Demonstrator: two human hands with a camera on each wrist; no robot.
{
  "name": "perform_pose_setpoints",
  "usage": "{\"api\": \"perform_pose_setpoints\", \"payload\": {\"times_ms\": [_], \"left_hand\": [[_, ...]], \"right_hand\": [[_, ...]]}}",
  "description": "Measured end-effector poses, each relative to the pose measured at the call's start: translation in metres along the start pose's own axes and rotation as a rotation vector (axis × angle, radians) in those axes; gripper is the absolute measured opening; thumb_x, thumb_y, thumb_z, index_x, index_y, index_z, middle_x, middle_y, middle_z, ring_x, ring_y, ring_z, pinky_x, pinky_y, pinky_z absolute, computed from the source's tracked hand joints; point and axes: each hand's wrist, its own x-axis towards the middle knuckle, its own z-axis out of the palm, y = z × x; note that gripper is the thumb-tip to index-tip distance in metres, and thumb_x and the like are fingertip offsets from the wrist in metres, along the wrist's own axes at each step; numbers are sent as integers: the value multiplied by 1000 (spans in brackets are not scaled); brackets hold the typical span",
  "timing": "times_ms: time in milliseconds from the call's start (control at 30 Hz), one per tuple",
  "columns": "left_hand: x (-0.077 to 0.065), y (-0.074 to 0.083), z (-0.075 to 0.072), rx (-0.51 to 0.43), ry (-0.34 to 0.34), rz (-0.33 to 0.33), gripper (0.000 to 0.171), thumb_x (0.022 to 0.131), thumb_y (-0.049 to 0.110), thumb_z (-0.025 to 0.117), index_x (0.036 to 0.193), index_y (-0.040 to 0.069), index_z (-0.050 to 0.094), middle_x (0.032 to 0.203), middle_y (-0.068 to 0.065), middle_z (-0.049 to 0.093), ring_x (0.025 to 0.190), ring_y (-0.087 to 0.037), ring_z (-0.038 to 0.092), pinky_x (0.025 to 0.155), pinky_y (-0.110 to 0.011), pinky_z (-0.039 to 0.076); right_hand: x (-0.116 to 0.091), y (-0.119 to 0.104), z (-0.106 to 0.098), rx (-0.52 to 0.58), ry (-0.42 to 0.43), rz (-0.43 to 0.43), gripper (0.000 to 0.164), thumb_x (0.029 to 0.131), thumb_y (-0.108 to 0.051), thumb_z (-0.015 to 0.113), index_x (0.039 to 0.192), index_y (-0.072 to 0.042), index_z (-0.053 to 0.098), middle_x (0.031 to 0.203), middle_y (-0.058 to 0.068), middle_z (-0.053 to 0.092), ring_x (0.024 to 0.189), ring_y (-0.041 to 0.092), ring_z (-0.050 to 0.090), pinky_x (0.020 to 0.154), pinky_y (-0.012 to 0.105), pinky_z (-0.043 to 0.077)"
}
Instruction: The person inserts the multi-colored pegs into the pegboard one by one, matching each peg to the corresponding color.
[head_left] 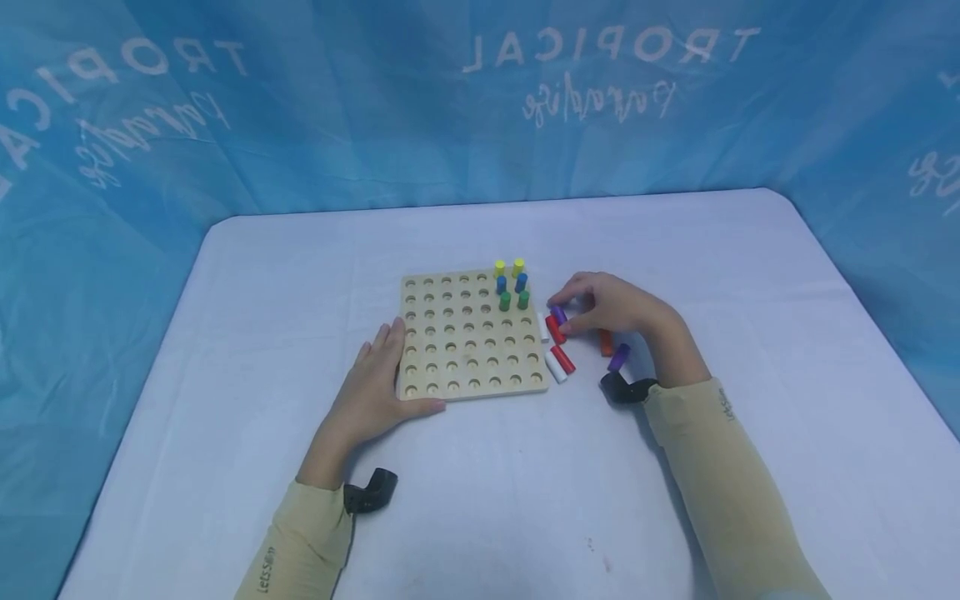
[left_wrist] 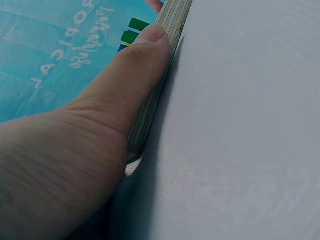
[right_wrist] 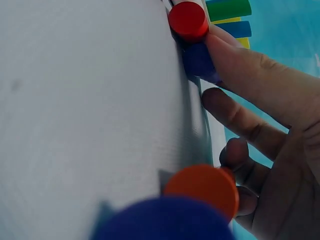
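purple peg (head_left: 558,314), just right of pegboard (head_left: 441,335), beside red peg (head_left: 554,330). right hand (head_left: 617,303) pinching it between thumb and index finger, from what i see here. left hand (head_left: 372,385) unclenched, straight fingers against pegboard's left edge, thumb at near edge. peg looks light, stiff, not fragile; smooth round side could roll or slip. best hold: mid-length, opposite sides.

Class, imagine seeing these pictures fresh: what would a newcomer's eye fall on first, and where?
Probably the bright blue backdrop behind the white table, with its mirrored TROPICAL lettering. Next, the wooden pegboard, where paired yellow pegs, blue pegs and green pegs stand toward the far right corner. Then the loose pegs, red, white, purple and orange, to its right, with the right hand at a purple one.
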Motion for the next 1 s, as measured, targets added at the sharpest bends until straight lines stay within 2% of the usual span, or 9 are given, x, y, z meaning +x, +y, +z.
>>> {"api": "perform_pose_setpoints", "payload": {"times_ms": [200, 500, 733, 1000], "left_hand": [[1, -1, 0, 8, 6, 2, 136, 67, 69, 79, 160, 11, -1, 168, -8, 5, 157, -26, 0, 128, -47, 1], [1, -2, 1, 11, 13, 4, 136, 67, 70, 78, 160, 12, -1, 168, -7, 5, 157, -26, 0, 128, -47, 2], [0, -2, 1, 9, 12, 8, 136, 67, 71, 78, 160, 11, -1, 168, -7, 5, 157, -26, 0, 128, -47, 2], [0, -2, 1, 8, 11, 7, 136, 67, 71, 78, 160, 11, -1, 168, -7, 5, 157, -25, 0, 128, -47, 1]], "right_hand": [[1, 0, 0, 13, 18, 23, 41, 83, -22, 81, 122, -27, 70, 117, 1, 63, 100, 24, 53, 80, 34, 50], [4, -1, 1, 35, 62, 12, 42, 85, -19, 79, 124, -26, 67, 115, 1, 64, 98, 24, 56, 75, 33, 52], [3, -5, 0, 65, 105, 26, 31, 86, -23, 77, 117, -25, 70, 115, 2, 64, 94, 24, 54, 68, 33, 51], [2, -9, 0, 90, 135, -29, 22, 87, -21, 77, 109, -22, 72, 108, -1, 66, 97, 23, 53, 69, 33, 49]]}}
